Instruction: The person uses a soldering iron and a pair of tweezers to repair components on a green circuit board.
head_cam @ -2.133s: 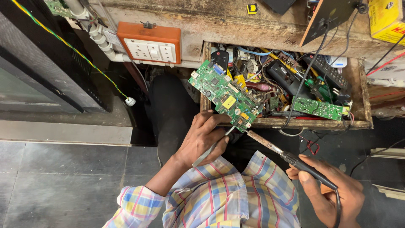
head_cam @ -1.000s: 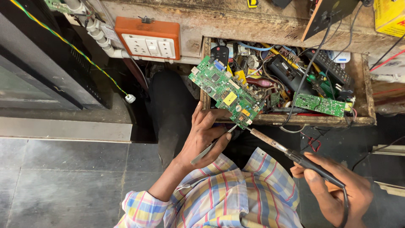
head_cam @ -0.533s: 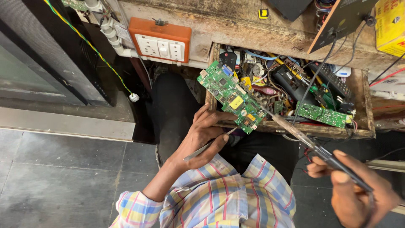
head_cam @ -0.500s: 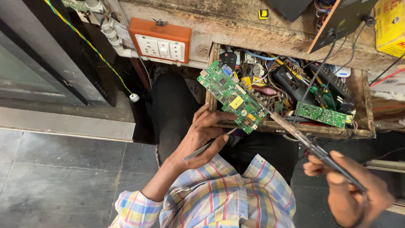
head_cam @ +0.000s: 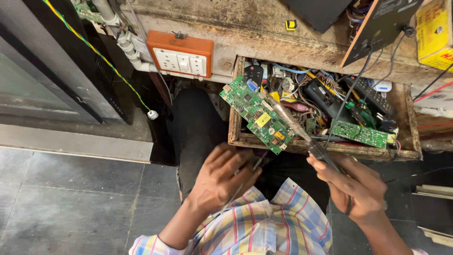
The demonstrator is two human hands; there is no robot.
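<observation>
Both hands lower; soldering iron (head_cam: 302, 134) over circuit board (head_cam: 257, 113)

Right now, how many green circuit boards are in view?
2, maybe more hidden in the drawer clutter: a large green circuit board at the drawer's front left, a narrower green circuit board front right.

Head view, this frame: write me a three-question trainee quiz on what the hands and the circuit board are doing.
1. True or false: the green circuit board lies flat on the floor tiles.
2. Which hand holds the soldering iron? A) left hand B) right hand C) neither
3. Fill in: the left hand pinches a thin ____ between its fingers.

Key
1. False: it leans on the front edge of the open wooden drawer.
2. B: the right hand grips its handle, with the tip over the board.
3. Wire, probably solder; too thin to tell for certain.
</observation>
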